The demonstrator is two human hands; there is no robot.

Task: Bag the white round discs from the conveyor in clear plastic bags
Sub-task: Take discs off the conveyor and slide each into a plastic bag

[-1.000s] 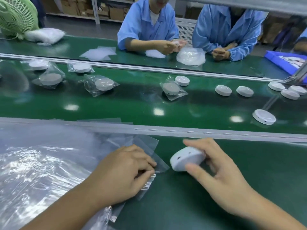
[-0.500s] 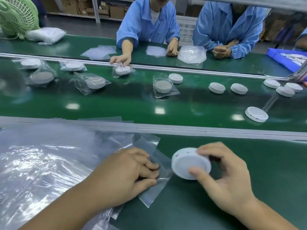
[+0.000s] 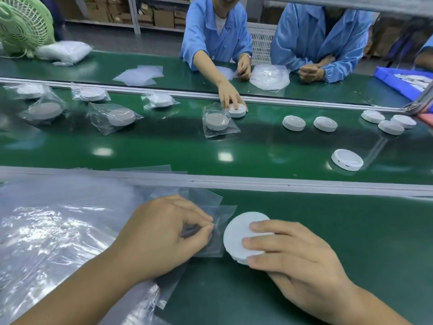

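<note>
- The left hand [image 3: 164, 235] pinches the edge of a thin, glossy clear plastic bag [image 3: 216, 245] between thumb and fingertips. The bag lies flat on the near green work surface [image 3: 363, 231].
- The right hand [image 3: 297, 261] grips a white disc [image 3: 239, 235], fingers curled over its flat matte face. The disc is tilted on edge, with its rim touching the bag's right side.
- Both hands sit close together near the middle of the near surface, each holding its own item.
- A crinkled, shiny heap of clear plastic [image 3: 54, 235] fills the near left, under the left forearm.
- A pale metal rail [image 3: 281, 184] separates the near surface from the smooth green conveyor belt [image 3: 164, 148].
- Loose round white discs lie on the belt at the right: one nearer [image 3: 347, 159], two side by side farther back [image 3: 293, 123] [image 3: 325, 124], and a cluster of three at the far right [image 3: 389, 121].
- Bagged discs [image 3: 216, 121] [image 3: 112, 117] lie on the belt at centre and left, in wrinkled film.
- On the far side, a person in a blue coat [image 3: 210, 36] rests a hand on another disc [image 3: 237, 110].
- A pale green fan [image 3: 21, 24] stands far left.
</note>
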